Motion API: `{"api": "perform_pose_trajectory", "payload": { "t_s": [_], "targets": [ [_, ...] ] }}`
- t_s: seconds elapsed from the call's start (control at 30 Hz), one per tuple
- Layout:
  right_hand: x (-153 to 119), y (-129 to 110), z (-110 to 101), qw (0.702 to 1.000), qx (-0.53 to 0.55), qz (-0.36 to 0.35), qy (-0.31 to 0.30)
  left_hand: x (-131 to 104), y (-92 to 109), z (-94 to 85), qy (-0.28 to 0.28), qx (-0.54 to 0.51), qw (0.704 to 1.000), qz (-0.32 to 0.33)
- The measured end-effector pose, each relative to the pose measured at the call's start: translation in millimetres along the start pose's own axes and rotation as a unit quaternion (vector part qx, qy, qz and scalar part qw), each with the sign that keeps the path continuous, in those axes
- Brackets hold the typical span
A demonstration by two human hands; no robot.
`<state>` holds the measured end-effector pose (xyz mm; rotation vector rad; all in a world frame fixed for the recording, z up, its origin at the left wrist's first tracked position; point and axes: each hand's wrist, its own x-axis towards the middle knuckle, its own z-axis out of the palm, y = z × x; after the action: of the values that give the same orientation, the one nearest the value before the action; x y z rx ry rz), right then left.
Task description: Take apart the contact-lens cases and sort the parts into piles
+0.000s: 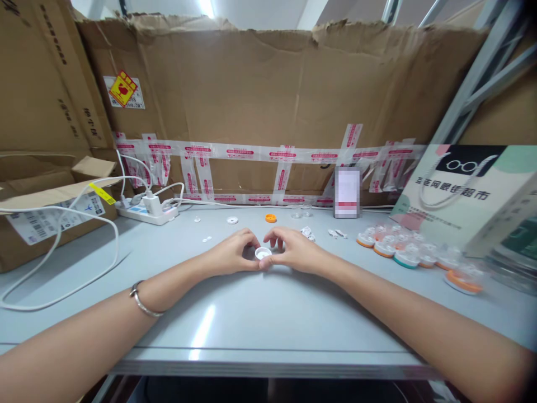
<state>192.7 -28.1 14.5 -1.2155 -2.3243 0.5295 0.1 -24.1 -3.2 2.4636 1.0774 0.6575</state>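
A small white round cup-like part (263, 253) is between my two hands, its hollow side facing up, just above or on the grey table. My left hand (235, 252) grips it from the left with thumb and fingertips. From the other side, my right hand (293, 250) has its thumb pressed on the near rim, with the fingers curled behind. Beyond the hands lie an orange ring-shaped part (271, 218) and a white disc (232, 220). Tiny white pieces (207, 239) rest to the left of my left hand, and a small heap of white parts (308, 233) sits behind my right hand.
At right stand several clear-topped round pieces with coloured bases (409, 254), before a paper bag (453, 196). A phone (347, 192) leans against the large carton (260, 89). On the left are a power strip (146, 212), a looping white cable (118, 246) and an open cardboard box (54, 212).
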Motion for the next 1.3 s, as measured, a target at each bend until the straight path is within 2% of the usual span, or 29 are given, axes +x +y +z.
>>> {"api": "perform_pose_trajectory", "payload": {
  "t_s": [0.13, 0.33, 0.53, 0.7, 0.83, 0.9, 0.97, 1.03, 1.1, 1.2, 1.3],
  "targets": [
    [0.0, -0.2, 2.4, 0.999, 0.024, -0.002, -0.024, 0.6, -2.8, 2.9, 0.007, -0.016, 1.0, 0.005],
    [1.1, 5.2, 2.6, 0.997, 0.068, -0.019, -0.029, 0.7, -0.7, 1.7, 0.001, -0.045, 0.999, 0.016],
    [0.1, 6.9, 1.7, 0.995, 0.058, -0.081, 0.005, 2.5, 0.7, -0.7, -0.013, -0.054, 0.998, 0.026],
    [-0.1, 4.7, -1.7, 0.993, 0.05, -0.104, 0.021, 1.0, 0.7, -0.4, -0.005, -0.051, 0.998, 0.021],
    [6.3, 11.0, -14.6, 0.99, 0.075, -0.053, 0.111, -1.2, 1.6, -1.4, 0.002, -0.038, 0.999, 0.026],
    [13.4, 19.9, -25.5, 0.986, 0.05, -0.006, 0.159, -1.9, 2.1, -2.3, 0.0, -0.037, 0.999, 0.032],
    [22.6, 30.7, -35.7, 0.984, 0.0, 0.042, 0.172, -2.2, 2.5, -3.2, -0.004, -0.038, 0.999, 0.032],
    [32.7, 40.1, -41.4, 0.984, -0.049, 0.071, 0.158, -2.3, 2.6, -3.9, -0.009, -0.039, 0.999, 0.028],
    [41.9, 45.6, -40.6, 0.984, -0.096, 0.071, 0.13, -2.2, 2.3, -4.1, -0.01, -0.039, 0.999, 0.026],
    [52.1, 48.1, -29.8, 0.984, -0.151, 0.048, 0.085, -1.9, 1.4, -4.1, -0.01, -0.037, 0.999, 0.028],
    [58.5, 50.3, -18.3, 0.982, -0.17, 0.037, 0.069, -1.7, 1.1, -4.1, -0.008, -0.034, 0.999, 0.031]
  ]
}}
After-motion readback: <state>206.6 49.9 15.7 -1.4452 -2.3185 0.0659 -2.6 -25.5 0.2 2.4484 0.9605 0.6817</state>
